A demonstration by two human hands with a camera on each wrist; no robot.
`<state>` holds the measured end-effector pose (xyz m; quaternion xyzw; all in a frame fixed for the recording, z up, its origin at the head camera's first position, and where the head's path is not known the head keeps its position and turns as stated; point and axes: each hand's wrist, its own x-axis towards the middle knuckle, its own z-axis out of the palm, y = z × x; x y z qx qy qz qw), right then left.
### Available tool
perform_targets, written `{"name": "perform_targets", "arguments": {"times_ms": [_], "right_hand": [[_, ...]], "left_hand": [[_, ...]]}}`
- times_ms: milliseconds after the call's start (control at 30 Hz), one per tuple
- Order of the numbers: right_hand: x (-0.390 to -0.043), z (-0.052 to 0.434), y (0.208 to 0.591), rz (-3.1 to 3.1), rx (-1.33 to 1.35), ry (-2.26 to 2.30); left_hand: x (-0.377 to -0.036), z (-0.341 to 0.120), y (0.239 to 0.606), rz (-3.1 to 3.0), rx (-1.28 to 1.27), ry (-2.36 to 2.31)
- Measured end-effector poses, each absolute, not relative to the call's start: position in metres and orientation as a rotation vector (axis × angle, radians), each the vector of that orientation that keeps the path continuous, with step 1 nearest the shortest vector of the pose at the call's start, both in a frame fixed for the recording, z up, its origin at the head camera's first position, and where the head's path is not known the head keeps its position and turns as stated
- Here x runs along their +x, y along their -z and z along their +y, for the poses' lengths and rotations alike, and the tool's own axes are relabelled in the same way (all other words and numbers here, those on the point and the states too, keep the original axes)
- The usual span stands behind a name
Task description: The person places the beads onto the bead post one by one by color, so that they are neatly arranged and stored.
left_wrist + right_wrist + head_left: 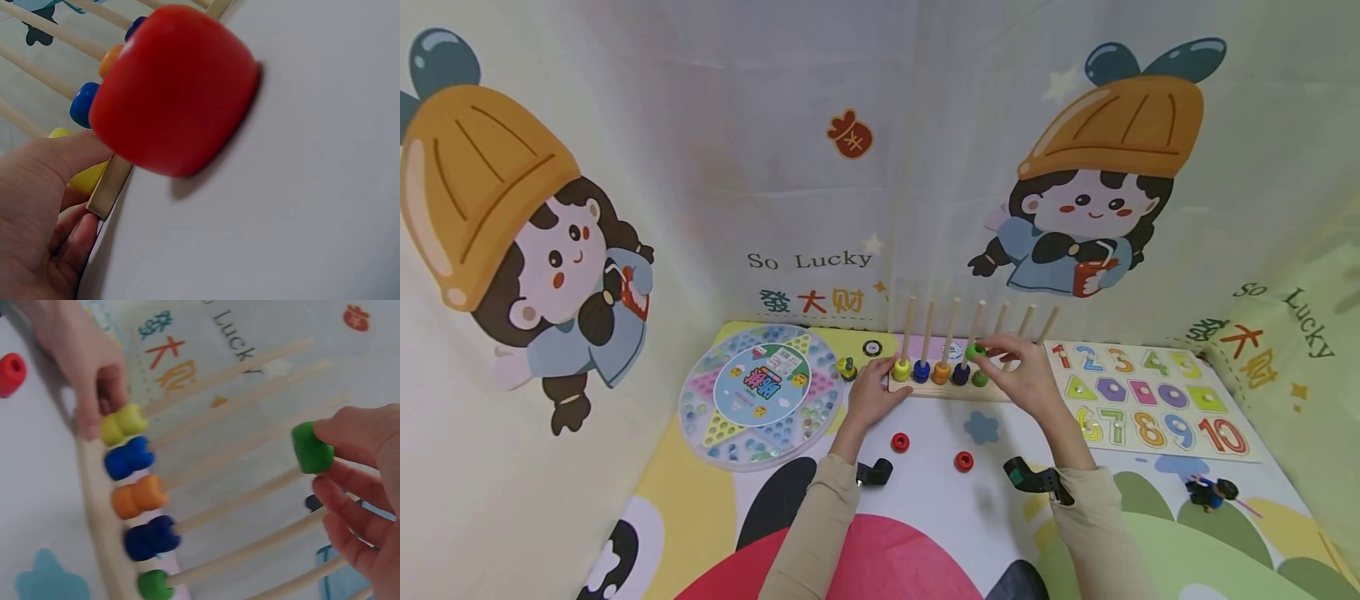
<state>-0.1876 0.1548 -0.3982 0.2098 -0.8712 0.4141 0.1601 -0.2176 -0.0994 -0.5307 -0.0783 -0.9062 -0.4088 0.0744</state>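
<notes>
A wooden peg rack stands near the back of the table with a row of upright wooden pegs. My left hand grips its left end, the thumb beside the yellow beads. Pairs of blue beads, orange beads and dark blue beads sit low on the following pegs, then a single green bead. My right hand pinches another green bead between thumb and fingers, up among the pegs. Two red beads lie on the table in front.
A round Chinese checkers board lies left of the rack, with a small yellow and dark toy beside it. On the right is a number puzzle board. A small dark figure lies at the table's right. A printed curtain hangs behind.
</notes>
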Motion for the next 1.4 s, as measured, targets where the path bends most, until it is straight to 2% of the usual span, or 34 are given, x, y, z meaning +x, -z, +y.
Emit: {"name": "perform_targets", "arguments": {"times_ms": [467, 933, 1133, 1400], "right_hand": [[-0.2, 0.155, 0.371, -2.061, 0.34, -1.174], [-0.205, 0.155, 0.361, -2.206, 0.263, -1.096], [-0.191, 0.162, 0.372, -2.21, 0.316, -1.154], [-0.167, 0.169, 0.415, -2.333, 0.379, -1.304]], "left_hand": [[-0.215, -0.1, 0.528, -2.697, -0.247, 1.248], [-0.214, -0.1, 0.524, -2.715, -0.246, 1.246], [-0.214, -0.1, 0.525, -2.72, -0.252, 1.232], [-0.216, -0.1, 0.527, -2.718, -0.248, 1.237]]}}
